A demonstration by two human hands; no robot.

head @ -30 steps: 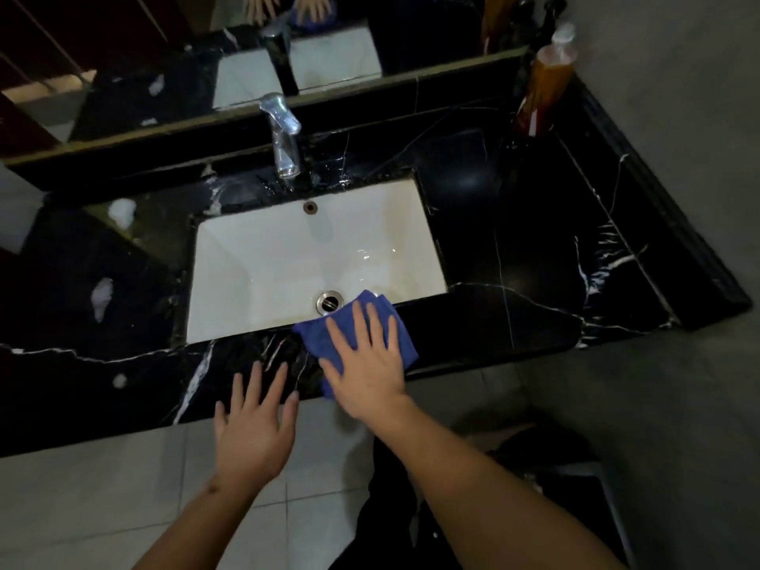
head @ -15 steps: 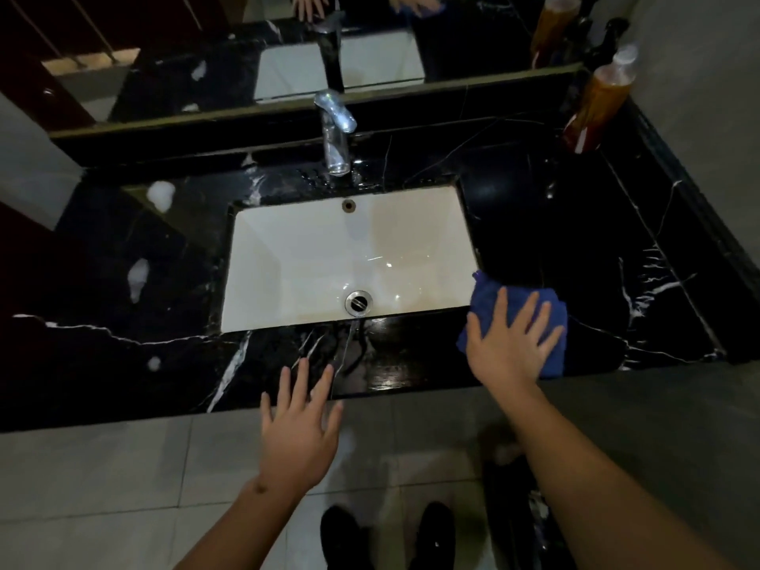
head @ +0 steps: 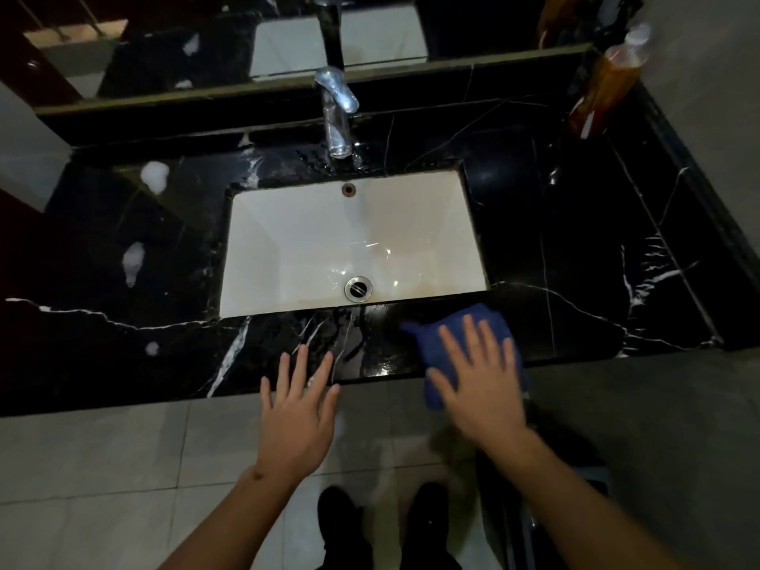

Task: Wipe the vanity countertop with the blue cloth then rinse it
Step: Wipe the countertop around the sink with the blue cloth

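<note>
While the right hand (head: 479, 376) presses flat, fingers straight and spread, on the folded blue cloth (head: 460, 329) at the front edge of the glossy black marble countertop (head: 575, 248), just right of the white rectangular sink basin (head: 312, 240), the left hand (head: 298, 409) hovers with fingers apart and holds nothing. Wiping well probably means keeping the palm flat and overlapping strokes. White foam blobs (head: 154, 176) left of the basin look unwiped, so the cloth should cross there before rinsing under the chrome faucet (head: 337, 113).
</note>
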